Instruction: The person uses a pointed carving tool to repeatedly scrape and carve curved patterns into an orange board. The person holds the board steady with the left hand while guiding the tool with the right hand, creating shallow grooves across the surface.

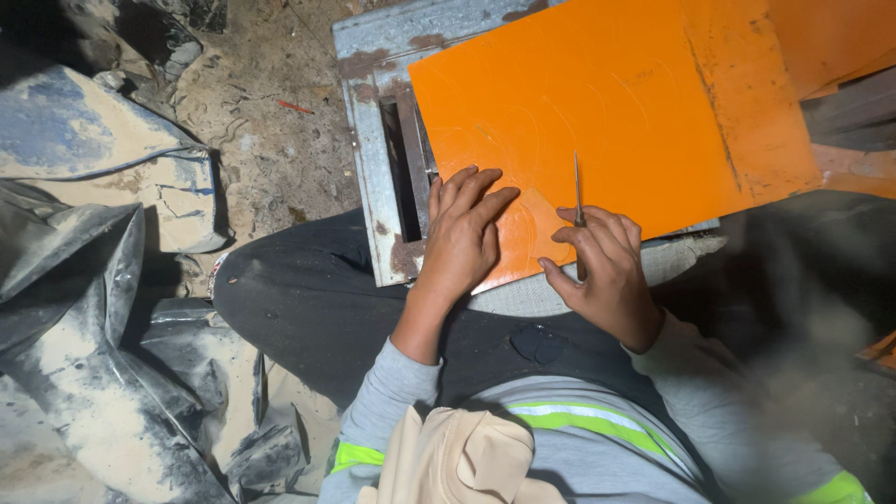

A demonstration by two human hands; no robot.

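Observation:
A large orange sheet [607, 112] lies on a rusty grey metal frame [373, 149] over my lap. My left hand [464, 229] rests flat on the sheet's near corner, fingers spread and pressing down. My right hand [602, 266] grips a thin pointed metal tool [577, 187], its tip standing on the orange surface just right of my left hand. Faint curved scratch lines show on the sheet around the tip.
Dusty grey sacks and plastic [84, 280] pile up at the left. Dirt floor [271, 121] lies beyond my knee. More orange sheet pieces [840, 47] sit at the upper right. A pale cloth pad [653, 266] lies under the sheet's near edge.

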